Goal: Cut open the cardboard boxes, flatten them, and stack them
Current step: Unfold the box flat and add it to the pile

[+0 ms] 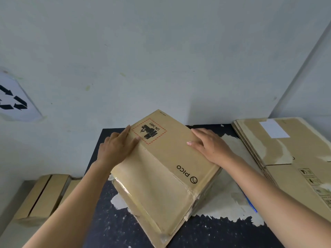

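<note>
A person leans over a PICO cardboard box (166, 158) at the middle of a worn dark table (114, 226). The left hand (116, 147) lies flat along the box's far left edge and the right hand (211, 147) is spread on its top panel. Both hands have straight fingers; they press and grasp nothing.

The step in hand appears to be the flattening. It would go best with even pressure from both palms, pushing the top panel sideways and down so the box folds along its own creases. Any taped seam not yet cut could resist or tear.

The box is plain brown, and a red-bordered UN 3481 battery label (149, 131) sits near its far corner. Glossy clear tape (125, 190) runs along its near face, and its near right corner looks scuffed and ragged.

A stack of flattened cardboard (286, 154) lies at the table's right side. More brown cartons (41, 196) sit low beside the table's left side. A recycling sign (14, 101) hangs on the wall above and to the left of the table.
</note>
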